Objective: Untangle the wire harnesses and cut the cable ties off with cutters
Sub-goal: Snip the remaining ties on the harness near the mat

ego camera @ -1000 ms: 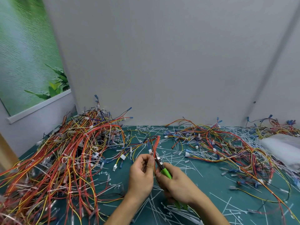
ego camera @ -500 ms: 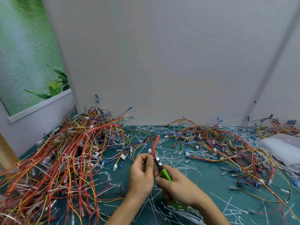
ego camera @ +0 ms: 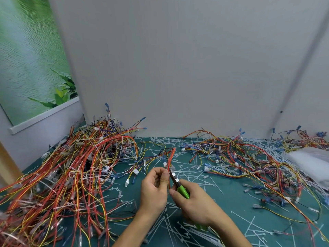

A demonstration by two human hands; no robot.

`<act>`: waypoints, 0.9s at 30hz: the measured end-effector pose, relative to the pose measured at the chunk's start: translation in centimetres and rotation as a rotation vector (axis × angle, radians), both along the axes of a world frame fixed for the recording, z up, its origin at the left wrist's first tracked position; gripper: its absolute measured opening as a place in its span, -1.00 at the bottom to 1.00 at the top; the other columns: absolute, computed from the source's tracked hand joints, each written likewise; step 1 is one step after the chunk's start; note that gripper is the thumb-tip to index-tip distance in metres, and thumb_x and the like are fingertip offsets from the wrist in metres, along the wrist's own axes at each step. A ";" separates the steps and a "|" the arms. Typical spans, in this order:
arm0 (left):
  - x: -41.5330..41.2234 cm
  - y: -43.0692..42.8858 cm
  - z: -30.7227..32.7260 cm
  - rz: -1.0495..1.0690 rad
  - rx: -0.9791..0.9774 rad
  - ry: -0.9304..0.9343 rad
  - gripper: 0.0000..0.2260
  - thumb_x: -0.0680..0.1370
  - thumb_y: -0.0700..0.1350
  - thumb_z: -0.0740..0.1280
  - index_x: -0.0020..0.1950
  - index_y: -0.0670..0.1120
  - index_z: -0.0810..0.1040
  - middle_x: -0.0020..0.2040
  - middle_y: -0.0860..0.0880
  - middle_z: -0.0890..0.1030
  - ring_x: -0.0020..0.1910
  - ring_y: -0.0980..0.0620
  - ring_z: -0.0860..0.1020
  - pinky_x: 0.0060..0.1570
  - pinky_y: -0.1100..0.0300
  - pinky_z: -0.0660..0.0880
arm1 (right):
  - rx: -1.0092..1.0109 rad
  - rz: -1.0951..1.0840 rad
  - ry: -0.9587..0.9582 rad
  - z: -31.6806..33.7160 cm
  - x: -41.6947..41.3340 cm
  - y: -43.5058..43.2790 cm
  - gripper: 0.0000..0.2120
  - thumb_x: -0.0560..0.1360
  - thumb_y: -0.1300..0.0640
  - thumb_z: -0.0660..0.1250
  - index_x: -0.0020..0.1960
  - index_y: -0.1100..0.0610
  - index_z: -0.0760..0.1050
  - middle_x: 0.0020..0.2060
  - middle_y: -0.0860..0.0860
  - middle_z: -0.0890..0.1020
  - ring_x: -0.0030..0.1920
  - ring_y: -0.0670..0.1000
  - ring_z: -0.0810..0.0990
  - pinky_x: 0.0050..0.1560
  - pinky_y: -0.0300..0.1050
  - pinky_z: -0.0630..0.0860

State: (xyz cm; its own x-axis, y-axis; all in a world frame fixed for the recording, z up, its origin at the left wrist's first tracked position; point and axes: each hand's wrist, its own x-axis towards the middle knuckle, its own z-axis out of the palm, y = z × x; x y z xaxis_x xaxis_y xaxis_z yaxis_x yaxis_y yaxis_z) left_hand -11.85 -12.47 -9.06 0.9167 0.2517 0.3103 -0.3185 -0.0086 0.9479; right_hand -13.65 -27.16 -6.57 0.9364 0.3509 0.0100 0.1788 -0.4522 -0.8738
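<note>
You held the cutters [ego camera: 183, 190] with their long axis running from lower right to upper left, the green handles buried in your right hand [ego camera: 197, 205] and the dark nose aimed at your left thumb. The red wire harness [ego camera: 170, 158] stood nearly on end between your hands, above the green table [ego camera: 231, 198], its looped top leaning away from you. Your left hand [ego camera: 154, 189] was curled, thumb and forefinger pinching the harness just beside the nose. Your right fingers were wrapped round the handles. Both forearms came in from the bottom edge, converging.
</note>
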 end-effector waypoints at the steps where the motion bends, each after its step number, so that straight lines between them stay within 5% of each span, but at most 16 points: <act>1: -0.1 0.0 0.1 -0.007 0.000 -0.004 -0.93 0.60 -0.13 0.34 -0.05 -0.11 0.57 -0.24 0.14 0.66 -0.24 0.22 0.59 -0.18 0.34 0.52 | 0.000 -0.007 -0.003 0.1 0.1 -0.1 -0.81 0.61 -0.10 0.32 -0.09 -0.02 0.46 -0.40 -0.08 0.45 -0.41 -0.07 0.41 -0.33 -0.14 0.44; 6: -0.3 -0.5 0.2 -0.018 0.029 -0.028 -0.79 0.59 0.03 0.22 -0.03 -0.11 0.49 -0.31 0.09 0.51 -0.31 0.16 0.42 -0.24 0.23 0.44 | 0.092 -0.044 0.072 0.2 -0.1 0.4 -0.81 0.60 -0.05 0.36 -0.11 0.02 0.50 -0.40 -0.04 0.46 -0.45 0.01 0.40 -0.41 -0.17 0.39; 10: -0.6 -0.6 0.3 -0.041 0.083 -0.064 -0.79 0.63 0.03 0.17 -0.02 -0.09 0.45 -0.27 0.02 0.44 -0.32 0.09 0.37 -0.28 0.14 0.39 | 0.491 -0.229 0.316 0.7 0.6 -0.1 -0.85 0.64 0.09 0.36 -0.07 0.10 0.45 -0.45 -0.01 0.41 -0.52 -0.01 0.33 -0.50 -0.20 0.34; 14: -0.6 -0.4 0.7 -0.061 -0.009 -0.015 -0.76 0.64 0.00 0.18 0.00 -0.17 0.47 -0.29 0.03 0.50 -0.30 0.09 0.43 -0.23 0.22 0.44 | 0.749 -0.454 0.338 1.4 1.9 -2.5 -0.86 0.66 0.13 0.31 -0.03 0.11 0.40 -0.42 -0.02 0.35 -0.48 -0.03 0.30 -0.48 -0.16 0.31; 20: -0.3 -0.3 1.1 -0.112 -0.299 0.133 -0.82 0.68 -0.15 0.19 0.03 -0.27 0.45 -0.35 -0.02 0.55 -0.37 0.03 0.51 -0.37 0.14 0.49 | 0.505 -0.361 0.259 1.3 2.0 -3.2 -0.87 0.58 0.16 0.43 0.03 0.17 0.50 -0.25 0.10 0.60 -0.40 0.06 0.51 -0.37 -0.04 0.50; 27: -0.1 0.0 1.8 -0.092 -0.545 0.163 -0.83 0.70 -0.16 0.17 -0.01 -0.19 0.47 -0.24 0.00 0.55 -0.38 0.10 0.48 -0.47 0.23 0.43 | 0.207 0.189 0.314 1.9 0.8 -3.9 -0.57 0.39 -0.06 0.61 0.08 0.15 0.53 -0.10 0.16 0.70 -0.28 0.06 0.57 -0.30 -0.12 0.54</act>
State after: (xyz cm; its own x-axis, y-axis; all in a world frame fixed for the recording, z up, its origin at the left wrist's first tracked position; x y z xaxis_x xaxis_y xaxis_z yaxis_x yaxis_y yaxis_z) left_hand -11.90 -12.44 -7.24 0.9675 0.2527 0.0112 -0.1445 0.5154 0.8447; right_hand -12.80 -31.11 -4.70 0.8242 0.5378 -0.1776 -0.0481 -0.2459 -0.9681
